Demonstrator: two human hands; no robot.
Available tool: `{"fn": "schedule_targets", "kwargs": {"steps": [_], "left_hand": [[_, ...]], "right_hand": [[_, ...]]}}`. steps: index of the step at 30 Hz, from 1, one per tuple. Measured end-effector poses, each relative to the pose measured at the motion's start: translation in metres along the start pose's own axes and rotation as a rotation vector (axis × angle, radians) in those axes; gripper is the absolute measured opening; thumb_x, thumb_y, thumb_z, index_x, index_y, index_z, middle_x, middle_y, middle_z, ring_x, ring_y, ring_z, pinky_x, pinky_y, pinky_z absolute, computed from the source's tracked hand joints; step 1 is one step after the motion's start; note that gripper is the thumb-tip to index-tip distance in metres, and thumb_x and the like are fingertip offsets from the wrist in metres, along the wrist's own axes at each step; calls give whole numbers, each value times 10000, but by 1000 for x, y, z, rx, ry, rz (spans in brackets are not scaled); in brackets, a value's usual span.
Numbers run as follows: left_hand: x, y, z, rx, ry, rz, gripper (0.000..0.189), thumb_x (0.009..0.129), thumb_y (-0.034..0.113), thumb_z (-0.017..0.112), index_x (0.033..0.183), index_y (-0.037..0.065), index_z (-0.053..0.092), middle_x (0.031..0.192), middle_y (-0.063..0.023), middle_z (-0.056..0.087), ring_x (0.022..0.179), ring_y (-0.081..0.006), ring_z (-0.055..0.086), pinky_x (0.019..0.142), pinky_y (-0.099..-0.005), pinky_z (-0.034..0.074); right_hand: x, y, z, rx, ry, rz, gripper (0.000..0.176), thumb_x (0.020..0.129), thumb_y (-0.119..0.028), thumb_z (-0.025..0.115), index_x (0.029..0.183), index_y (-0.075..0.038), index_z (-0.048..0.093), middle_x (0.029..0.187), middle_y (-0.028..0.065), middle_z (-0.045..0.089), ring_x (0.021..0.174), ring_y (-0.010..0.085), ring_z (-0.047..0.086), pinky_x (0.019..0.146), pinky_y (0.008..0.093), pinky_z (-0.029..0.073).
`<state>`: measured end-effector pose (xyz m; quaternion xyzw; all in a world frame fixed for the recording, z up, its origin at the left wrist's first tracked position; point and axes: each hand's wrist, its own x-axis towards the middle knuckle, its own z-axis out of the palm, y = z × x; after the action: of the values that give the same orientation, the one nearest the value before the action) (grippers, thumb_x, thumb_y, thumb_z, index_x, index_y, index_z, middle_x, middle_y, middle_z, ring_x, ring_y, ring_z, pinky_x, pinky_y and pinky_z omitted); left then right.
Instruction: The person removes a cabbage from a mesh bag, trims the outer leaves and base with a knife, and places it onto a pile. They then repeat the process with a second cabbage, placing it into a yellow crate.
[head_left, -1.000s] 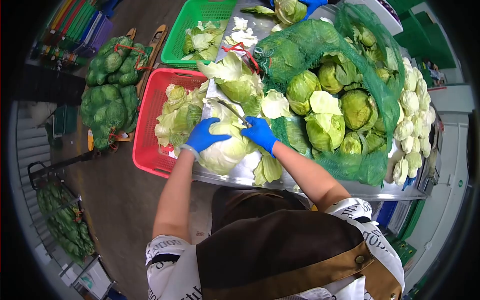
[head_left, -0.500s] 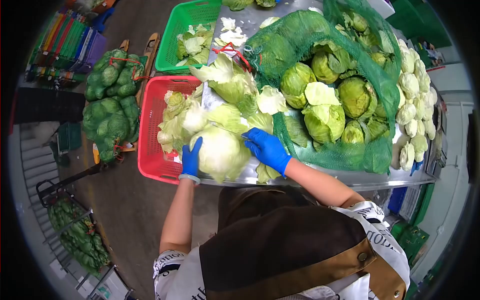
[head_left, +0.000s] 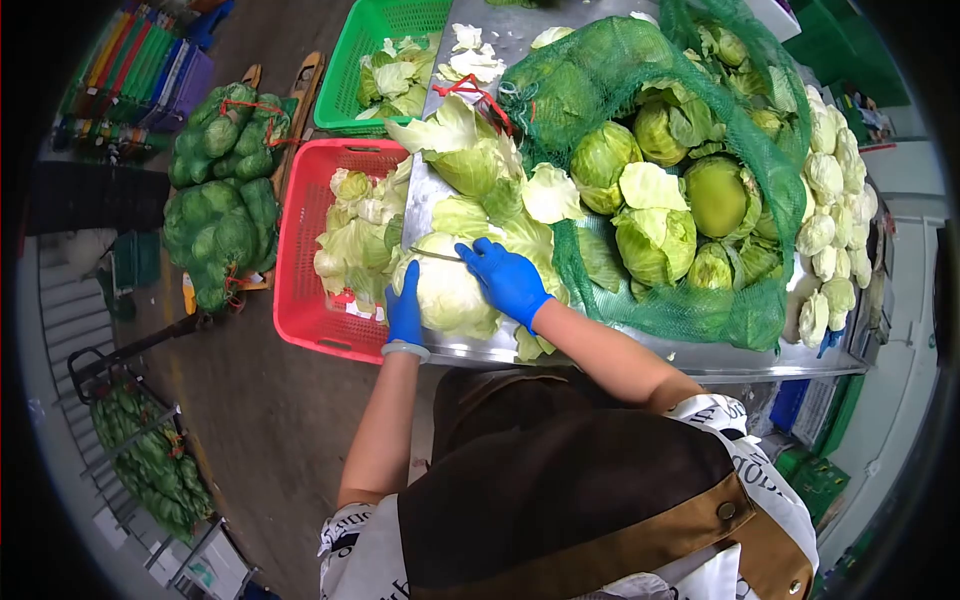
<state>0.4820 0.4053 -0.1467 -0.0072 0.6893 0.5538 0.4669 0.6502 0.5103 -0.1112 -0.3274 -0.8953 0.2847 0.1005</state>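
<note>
A pale, stripped cabbage rests at the table's left edge, between my two blue-gloved hands. My left hand grips its left side, fingers upright along the leaves. In my right hand is a knife, its thin blade lying across the top of the cabbage and pointing left; the handle is hidden in the glove. Loose outer leaves are heaped just beyond the cabbage. To the right, a green mesh bag lies open with several untrimmed green cabbages in it.
Below the table's left edge stands a red basket holding cut leaves, with a green basket of leaves behind it. Trimmed white cabbages are piled at the far right. Filled net sacks sit on a pallet at left.
The cabbage has shifted slightly and turned between my hands. My right hand has moved left and up, bringing the knife blade over the cabbage's top. My left hand has moved slightly right.
</note>
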Motion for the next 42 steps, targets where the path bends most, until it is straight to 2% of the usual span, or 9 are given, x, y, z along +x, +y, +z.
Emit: {"fn": "schedule_targets", "kwargs": {"steps": [8,13,16,20,25,28,32,36,42], "left_hand": [[-18,-10,13,21,53,132,690,837,356,702,1322,-42,413,1261,-157,509,1113,-235,530,926,-345,466],[-25,-17,-15,-209,-115,70,583,843,201,685,1336,26,428,1252,-114,531,1123,-222,527,947,-343,455],[-25,-24,-35,-422,-334,-77,604,929,414,497,1409,72,362,1371,-137,466,1263,-286,447,1061,-433,373],[-61,3,-30,-548,-193,0,632,940,471,436,1426,79,343,1407,-117,438,1284,-290,422,1083,-437,344],[-61,39,-19,-552,-260,275,669,838,110,593,1437,76,297,1418,-113,393,1296,-266,392,1082,-410,333],[-86,58,1,-495,-318,313,678,829,110,591,1436,75,291,1396,-127,402,1292,-264,393,1078,-399,332],[-115,84,11,-152,-322,319,575,797,81,635,1317,30,394,1289,-103,454,1214,-213,433,1043,-353,349],[-137,99,19,78,-358,417,540,793,15,673,1271,2,421,1243,-104,481,1164,-172,460,1008,-306,369],[-146,97,21,598,-101,751,142,871,34,621,1009,2,617,812,-40,632,716,-116,585,677,-261,479]], "right_hand": [[61,24,20,128,22,433,332,914,-223,514,1215,-96,573,1113,140,564,914,362,604,722,454,502],[58,51,11,213,27,397,409,814,-345,645,1132,-90,617,1059,175,636,981,364,608,872,436,474],[47,67,-3,212,-2,498,378,799,-284,641,1126,-96,622,1099,173,639,1010,357,606,879,433,476],[28,64,-11,338,25,521,472,799,-297,681,1208,-78,593,1065,147,662,960,289,638,858,373,488],[-2,-21,-67,853,79,382,667,751,-394,786,1256,-33,542,1048,81,649,873,134,585,805,302,483],[-7,-40,-97,1060,-53,483,490,801,-283,739,1210,-64,583,898,41,656,740,60,549,617,197,419],[-28,-9,-83,1286,58,417,352,803,-247,722,1023,18,647,721,0,632,518,38,493,433,210,354],[-55,13,-83,1349,-90,494,263,799,-205,709,929,18,664,693,8,631,514,49,518,451,214,385],[-84,33,-47,1529,63,479,271,802,-187,685,956,33,650,777,37,653,640,89,597,589,239,472]]}}
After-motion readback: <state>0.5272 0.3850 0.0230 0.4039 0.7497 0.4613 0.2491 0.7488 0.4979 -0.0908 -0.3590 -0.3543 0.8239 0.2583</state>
